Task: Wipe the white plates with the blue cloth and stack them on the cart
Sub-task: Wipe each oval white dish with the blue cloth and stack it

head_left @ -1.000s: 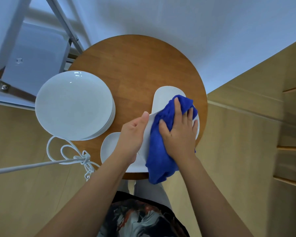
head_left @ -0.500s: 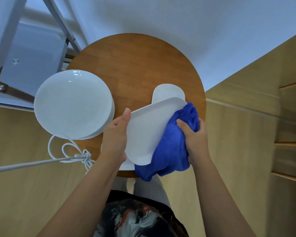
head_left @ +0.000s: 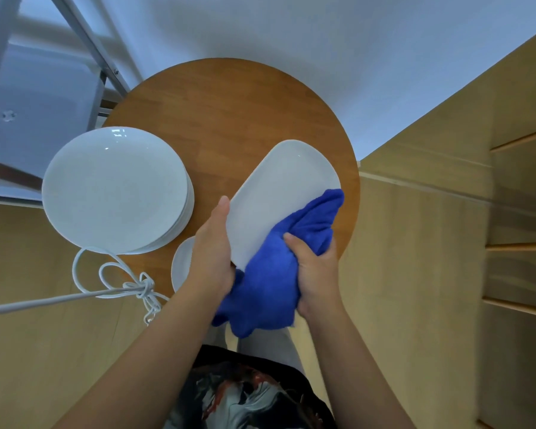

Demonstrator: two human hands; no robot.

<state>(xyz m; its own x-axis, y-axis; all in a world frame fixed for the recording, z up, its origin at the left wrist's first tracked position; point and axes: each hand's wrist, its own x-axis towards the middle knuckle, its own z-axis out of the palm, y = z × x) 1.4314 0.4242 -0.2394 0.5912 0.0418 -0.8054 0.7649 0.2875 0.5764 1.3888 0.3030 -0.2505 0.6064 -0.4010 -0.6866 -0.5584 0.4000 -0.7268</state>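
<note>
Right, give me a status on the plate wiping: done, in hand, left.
Done: I can't tell; the stack of round plates on the wooden table shows no sign either way. In hand: the left hand holds an oblong plate tilted while the right hand presses the blue cloth against it. Left: a small plate lying under the left hand, then stacking.

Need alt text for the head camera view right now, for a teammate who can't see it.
Over a round wooden table, the left hand holds a tilted white plate by its edge while the right hand grips a blue cloth against it. A stack of round white plates sits on the left.
</note>
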